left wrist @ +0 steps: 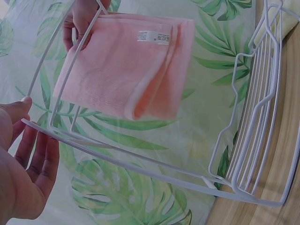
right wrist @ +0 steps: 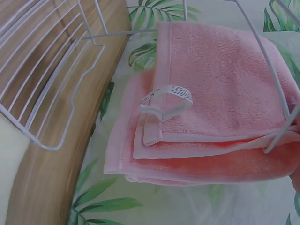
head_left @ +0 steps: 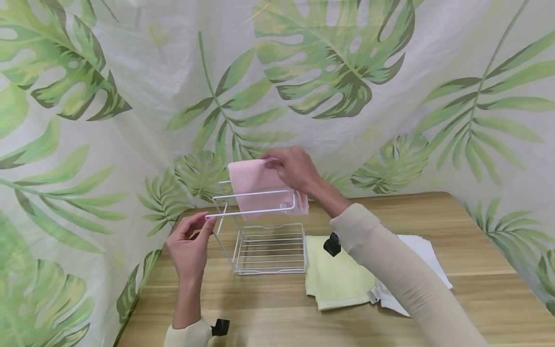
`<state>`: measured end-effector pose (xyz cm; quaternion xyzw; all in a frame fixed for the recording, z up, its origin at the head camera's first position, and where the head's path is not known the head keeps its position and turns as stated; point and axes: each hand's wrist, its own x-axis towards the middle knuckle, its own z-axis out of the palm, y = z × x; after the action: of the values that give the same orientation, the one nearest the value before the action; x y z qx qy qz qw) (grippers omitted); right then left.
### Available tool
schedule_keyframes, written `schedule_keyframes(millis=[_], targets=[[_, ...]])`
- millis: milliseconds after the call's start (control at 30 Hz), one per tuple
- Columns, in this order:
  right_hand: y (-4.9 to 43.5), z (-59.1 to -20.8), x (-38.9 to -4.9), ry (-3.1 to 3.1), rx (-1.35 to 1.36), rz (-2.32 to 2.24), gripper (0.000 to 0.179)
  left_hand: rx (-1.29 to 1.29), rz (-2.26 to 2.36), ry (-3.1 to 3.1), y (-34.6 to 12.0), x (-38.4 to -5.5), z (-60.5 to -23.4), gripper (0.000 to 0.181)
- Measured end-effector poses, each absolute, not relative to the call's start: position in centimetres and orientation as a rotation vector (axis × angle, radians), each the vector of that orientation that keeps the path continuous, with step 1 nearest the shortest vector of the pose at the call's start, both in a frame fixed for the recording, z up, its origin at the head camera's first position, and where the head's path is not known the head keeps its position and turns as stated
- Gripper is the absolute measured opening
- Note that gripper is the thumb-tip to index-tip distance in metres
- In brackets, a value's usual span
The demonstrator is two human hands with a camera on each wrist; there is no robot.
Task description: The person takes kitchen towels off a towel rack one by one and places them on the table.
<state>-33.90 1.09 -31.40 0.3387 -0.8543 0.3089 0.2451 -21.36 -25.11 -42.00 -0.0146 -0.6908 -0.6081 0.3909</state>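
A white wire rack (head_left: 270,273) stands on the wooden table, with a slatted base and several raised rails above it. At its upper left corner, my left hand (head_left: 191,243) pinches the front rail between thumb and fingers. My right hand (head_left: 295,166) grips the top edge of a folded pink towel (head_left: 253,177), which hangs among the upper rails above the base. Two rails cross in front of it in the head view. A white label (left wrist: 153,37) shows on the towel; in the right wrist view this label (right wrist: 176,96) forms a loop.
Right of the rack lies a folded yellow-green towel (head_left: 338,284). A white towel (head_left: 427,255) lies beyond it, partly hidden by my right sleeve. Behind the wooden table (head_left: 269,313) hangs a leaf-patterned curtain (head_left: 325,62).
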Motion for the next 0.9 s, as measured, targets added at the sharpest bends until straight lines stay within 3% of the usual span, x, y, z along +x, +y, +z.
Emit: schedule_keyframes(millis=[900], targets=[[2.0,-24.7,-33.2,-2.219,0.87,0.904,0.018,-0.024,-1.556,-1.751,-25.1,-21.4,-42.0,0.023]])
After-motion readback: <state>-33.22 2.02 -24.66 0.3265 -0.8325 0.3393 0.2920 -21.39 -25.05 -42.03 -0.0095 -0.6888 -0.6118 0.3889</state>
